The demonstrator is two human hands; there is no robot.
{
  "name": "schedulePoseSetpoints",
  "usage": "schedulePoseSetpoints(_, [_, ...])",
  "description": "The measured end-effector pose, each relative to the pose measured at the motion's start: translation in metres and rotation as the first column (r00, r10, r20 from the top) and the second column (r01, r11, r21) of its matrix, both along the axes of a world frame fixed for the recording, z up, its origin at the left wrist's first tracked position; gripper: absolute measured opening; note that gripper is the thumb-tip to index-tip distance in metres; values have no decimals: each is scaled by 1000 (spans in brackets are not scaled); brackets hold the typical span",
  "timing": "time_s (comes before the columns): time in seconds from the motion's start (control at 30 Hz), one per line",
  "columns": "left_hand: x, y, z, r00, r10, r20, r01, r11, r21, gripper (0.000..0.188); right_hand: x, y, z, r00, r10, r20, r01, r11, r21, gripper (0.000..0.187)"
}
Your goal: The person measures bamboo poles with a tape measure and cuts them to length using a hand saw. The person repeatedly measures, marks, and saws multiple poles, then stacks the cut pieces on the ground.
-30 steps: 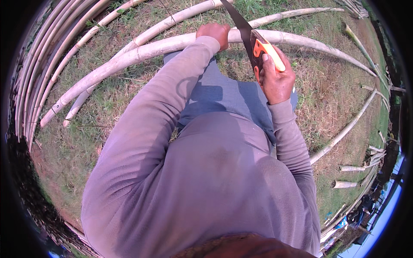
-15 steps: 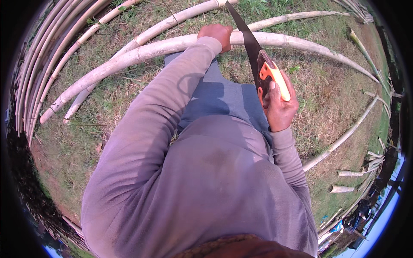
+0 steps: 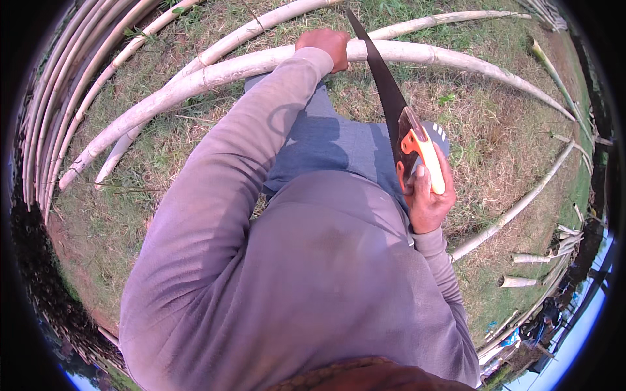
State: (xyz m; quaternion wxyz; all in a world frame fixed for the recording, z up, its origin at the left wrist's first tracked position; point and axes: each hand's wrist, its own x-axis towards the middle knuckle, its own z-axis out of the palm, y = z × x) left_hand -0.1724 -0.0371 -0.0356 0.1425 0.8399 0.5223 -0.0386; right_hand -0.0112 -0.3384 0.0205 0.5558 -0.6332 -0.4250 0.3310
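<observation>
A long pale bamboo pole (image 3: 241,68) lies across in front of me, bending in an arc through the fisheye view. My left hand (image 3: 324,49) grips it near its middle, the fingers wrapped over the far side. My right hand (image 3: 432,199) is closed round the orange and yellow handle of a handsaw (image 3: 385,81). The dark blade points away from me and crosses the pole just right of my left hand, its toothed edge facing left. Whether the teeth touch the bamboo is hard to tell.
A second bamboo pole (image 3: 228,47) lies just beyond. Many poles are stacked (image 3: 72,85) at the far left. Another thin pole (image 3: 521,207) lies at right, near short cut bamboo pieces (image 3: 518,281). Dry grass (image 3: 502,163) covers the ground.
My right hand has drawn the saw back toward me, so the blade reaches less far past the pole. My left hand keeps its grip on the pole.
</observation>
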Motion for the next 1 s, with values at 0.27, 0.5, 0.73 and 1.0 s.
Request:
schedulePoseSetpoints(0.27, [23,-8,2,999,-47,25,45,997,55,38,-4,117,-30,992,-62,106,56,997,56,38])
schedulePoseSetpoints(0.5, [2,-1,-3,1000,-11,-22,11,1000,-14,39,1,-26,-2,1000,0,-8,0,1000,-1,48])
schedulePoseSetpoints(0.73, [19,-8,6,997,-75,0,75,997,25,40,-15,136,-14,998,-14,-65,16,999,40,38])
schedulePoseSetpoints(1.0, [5,4,6,999,-26,-21,26,1000,0,40,2,-57,-3,999,-33,-36,32,999,-21,47])
